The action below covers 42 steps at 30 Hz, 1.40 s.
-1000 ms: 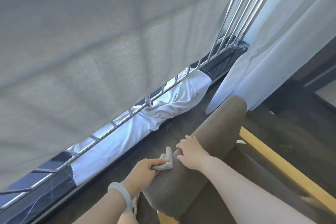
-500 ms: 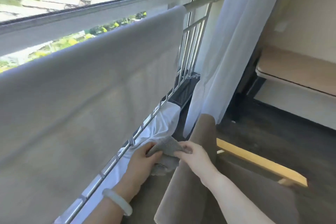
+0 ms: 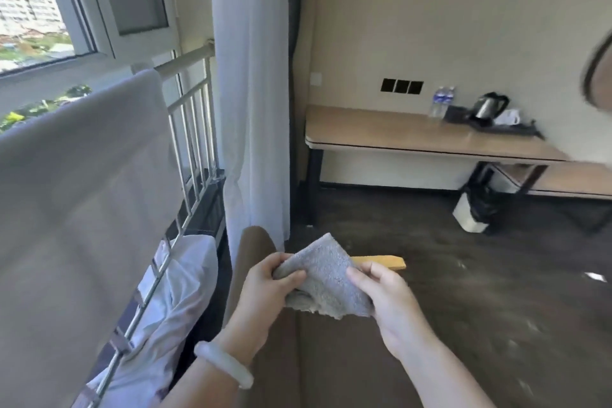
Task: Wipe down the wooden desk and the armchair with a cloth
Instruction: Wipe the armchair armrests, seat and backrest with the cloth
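A grey cloth [image 3: 326, 278] is held between both hands above the armchair. My left hand [image 3: 265, 295] pinches its left corner, and a pale bangle circles that wrist. My right hand [image 3: 385, 298] grips the cloth's right edge. The brown armchair [image 3: 255, 248] stands below, its backrest top rising at centre and its seat under my forearms. Its yellow wooden armrest [image 3: 381, 263] pokes out behind the cloth. The wooden desk [image 3: 414, 137] stands against the far wall, well away from my hands.
On the desk stand water bottles [image 3: 440, 103], a kettle [image 3: 488, 108] and a tray. A bin with a black bag [image 3: 477, 209] sits under it. At left are a metal railing [image 3: 195, 129] draped with a grey sheet [image 3: 82, 175], a white curtain [image 3: 251, 93] and a window.
My view has swung up from the chair back to the room, bringing the desk into sight. Both hands lifted off the backrest and now hold the cloth spread between them.
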Available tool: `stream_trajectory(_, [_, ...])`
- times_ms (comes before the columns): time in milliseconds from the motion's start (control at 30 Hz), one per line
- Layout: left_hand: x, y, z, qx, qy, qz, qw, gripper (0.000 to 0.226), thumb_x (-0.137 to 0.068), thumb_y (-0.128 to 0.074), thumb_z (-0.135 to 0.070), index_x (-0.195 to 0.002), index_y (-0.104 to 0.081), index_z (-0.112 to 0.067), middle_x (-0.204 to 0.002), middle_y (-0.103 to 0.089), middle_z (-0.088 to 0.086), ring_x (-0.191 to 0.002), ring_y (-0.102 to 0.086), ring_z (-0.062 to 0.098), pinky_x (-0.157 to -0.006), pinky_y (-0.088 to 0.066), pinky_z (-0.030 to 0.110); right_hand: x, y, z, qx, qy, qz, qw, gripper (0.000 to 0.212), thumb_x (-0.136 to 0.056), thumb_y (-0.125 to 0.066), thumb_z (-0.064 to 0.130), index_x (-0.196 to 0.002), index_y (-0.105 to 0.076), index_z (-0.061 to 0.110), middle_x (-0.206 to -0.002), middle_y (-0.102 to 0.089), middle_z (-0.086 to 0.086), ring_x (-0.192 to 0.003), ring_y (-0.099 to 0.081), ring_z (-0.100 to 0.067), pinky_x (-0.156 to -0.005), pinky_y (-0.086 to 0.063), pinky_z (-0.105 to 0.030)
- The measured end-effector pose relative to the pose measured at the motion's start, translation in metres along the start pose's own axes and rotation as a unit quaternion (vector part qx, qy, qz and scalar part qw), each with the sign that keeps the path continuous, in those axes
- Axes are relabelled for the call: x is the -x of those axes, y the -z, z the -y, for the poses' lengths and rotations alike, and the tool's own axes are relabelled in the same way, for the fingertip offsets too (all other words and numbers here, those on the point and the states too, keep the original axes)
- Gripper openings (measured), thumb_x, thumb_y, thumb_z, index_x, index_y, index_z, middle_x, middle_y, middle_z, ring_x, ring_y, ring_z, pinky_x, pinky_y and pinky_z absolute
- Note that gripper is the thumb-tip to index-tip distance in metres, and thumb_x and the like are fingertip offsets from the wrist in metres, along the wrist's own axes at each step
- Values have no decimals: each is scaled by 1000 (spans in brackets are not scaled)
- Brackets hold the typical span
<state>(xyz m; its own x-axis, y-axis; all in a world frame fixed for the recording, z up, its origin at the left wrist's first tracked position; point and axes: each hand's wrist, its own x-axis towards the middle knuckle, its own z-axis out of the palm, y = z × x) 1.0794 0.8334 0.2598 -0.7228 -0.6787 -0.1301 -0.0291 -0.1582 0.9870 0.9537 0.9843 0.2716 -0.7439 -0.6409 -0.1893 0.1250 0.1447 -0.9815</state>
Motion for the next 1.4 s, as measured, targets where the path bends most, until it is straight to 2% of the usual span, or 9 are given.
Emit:
stream_trajectory(167, [6,-123,-13,-15,-18,72,997,16,-81,-71,-1,-91,-72,-13,-85,-72,12,-79,-71,29,-68,-59,41,30,111,9,-32,30,-101,994,10,-89,-67,22,-88,-71,13,-97,-72,-16,-94,-68,-35,-85,-51,-55])
stream_trajectory(433, [36,-362,-7,19,-1,182,983,10,-87,-66,2,-94,-70,-3,-77,-71,16,-64,-70,30,-55,-57,30,88,318,6,-30,40,-226,973,14,-87,-69,24,-85,-65,11,-90,-72,-13,-83,-69,-29,-64,-49,-36])
stream_trajectory(600, [33,-475,8,1,12,230,973,13,-85,-70,-1,-90,-74,-11,-78,-71,9,-63,-66,19,-60,-59,28,99,432,-3,43,42,-302,951,20,-84,-71,27,-74,-59,15,-66,-61,7,-56,-55,0,-44,-36,-13])
stream_trajectory(800, [-12,-540,24,-16,23,207,978,20,-84,-70,1,-83,-76,-19,-75,-70,3,-64,-65,15,-59,-57,27,56,514,-7,80,3,-312,947,31,-82,-72,33,-67,-53,12,-56,-48,11,-53,-45,-4,-49,-28,-20])
stream_trajectory(933, [-68,-574,28,-7,33,196,980,17,-83,-71,0,-88,-75,-16,-80,-70,5,-66,-66,15,-59,-56,26,14,549,9,53,-17,-244,968,42,-79,-69,31,-77,-42,-1,-74,-42,-11,-68,-42,-21,-65,-25,-38])
stream_trajectory(1067, [-116,-609,19,7,25,226,974,21,-83,-71,0,-91,-76,-19,-85,-71,7,-70,-66,15,-59,-54,26,-20,591,26,-43,-22,-163,985,47,-73,-68,28,-76,-31,-2,-83,-37,-11,-80,-39,-27,-72,-18,-45])
stream_trajectory(1267, [-173,-669,8,46,23,329,943,37,-91,-59,4,-116,-68,-21,-101,-68,8,-85,-63,19,-73,-54,31,-83,654,48,-252,-59,-196,946,19,-84,-66,19,-93,-67,2,-86,-62,-13,-78,-64,-26,-61,-45,-36])
stream_trajectory(1333, [-192,-691,9,70,36,366,927,46,-90,-50,12,-123,-64,-17,-107,-67,9,-91,-62,23,-80,-54,35,-114,670,61,-382,-40,-160,909,31,-84,-62,17,-109,-67,-1,-94,-70,-13,-83,-70,-23,-72,-53,-33])
stream_trajectory(1400, [-211,-715,13,75,46,390,917,51,-82,-52,14,-125,-61,-12,-111,-65,11,-96,-62,25,-82,-52,37,-149,685,72,-527,14,-97,844,40,-93,-52,17,-125,-55,-8,-121,-64,-23,-110,-65,-33,-100,-48,-41])
